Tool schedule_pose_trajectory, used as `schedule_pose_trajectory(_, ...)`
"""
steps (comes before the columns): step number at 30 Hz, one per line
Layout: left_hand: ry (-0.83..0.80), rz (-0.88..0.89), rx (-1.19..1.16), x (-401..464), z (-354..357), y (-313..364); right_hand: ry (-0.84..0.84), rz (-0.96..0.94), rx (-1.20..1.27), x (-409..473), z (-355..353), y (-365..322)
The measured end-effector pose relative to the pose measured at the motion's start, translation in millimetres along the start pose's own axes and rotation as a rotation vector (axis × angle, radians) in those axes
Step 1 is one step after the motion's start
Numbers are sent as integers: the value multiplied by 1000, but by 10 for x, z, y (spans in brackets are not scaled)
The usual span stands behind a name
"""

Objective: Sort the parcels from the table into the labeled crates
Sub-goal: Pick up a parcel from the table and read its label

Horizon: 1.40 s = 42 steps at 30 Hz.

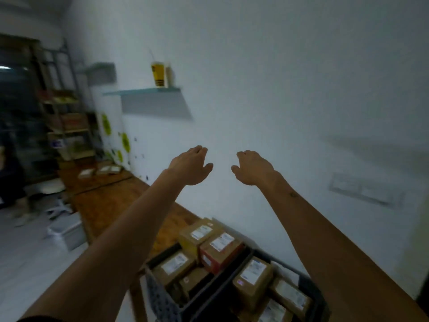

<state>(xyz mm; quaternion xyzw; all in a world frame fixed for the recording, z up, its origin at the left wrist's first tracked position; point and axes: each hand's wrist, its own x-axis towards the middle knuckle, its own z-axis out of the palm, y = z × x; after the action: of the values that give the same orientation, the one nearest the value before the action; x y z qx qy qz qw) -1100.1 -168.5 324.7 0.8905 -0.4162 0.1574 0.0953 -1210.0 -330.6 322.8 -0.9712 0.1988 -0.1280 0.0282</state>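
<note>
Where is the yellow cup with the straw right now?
In the head view, the yellow cup stands on the wall shelf, upper left of both raised hands.

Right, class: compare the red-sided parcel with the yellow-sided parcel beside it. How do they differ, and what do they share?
The red-sided parcel has red side faces; the yellow-sided parcel has yellow ones. The red-sided parcel sits nearer the camera, the yellow-sided parcel farther back towards the wall. Both are brown-topped boxes with a white label, side by side among the dark crates.
</note>
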Motion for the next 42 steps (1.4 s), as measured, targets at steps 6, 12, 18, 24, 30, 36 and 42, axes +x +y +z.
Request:
schedule_pose_trajectory(6, 63, -226, 135, -642, -793, -1742, 53, -228, 90, 568, -101, -1915)
schedule_pose_trajectory(12, 32, -428, 164, -1182, -1199, -3265, 52, -377, 108, 1038, 25, -3495)
schedule_pose_trajectory(18, 36, -547, 209, -1418, -1351, -4603, 54, -510, 176, 1777, 343, -4859)
schedule_pose_trajectory(24, 40, -661, 239, -1059, -1099, -6142, 46, -582, 232, 2927, 881, -6012)
schedule_pose_trajectory(30, 7, -718, 233, -415, -1042, -7709, 10, -639, 302, 4294, 1182, -7182)
schedule_pose_trajectory(36, 54, -762, 206, 164, -934, -9133, 12, -674, 332, 5415, 1593, -8291)
schedule_pose_trajectory(42, 82, -749, 186, 648, -539, -10802, 28, -683, 299, 6606, 2270, -9364)
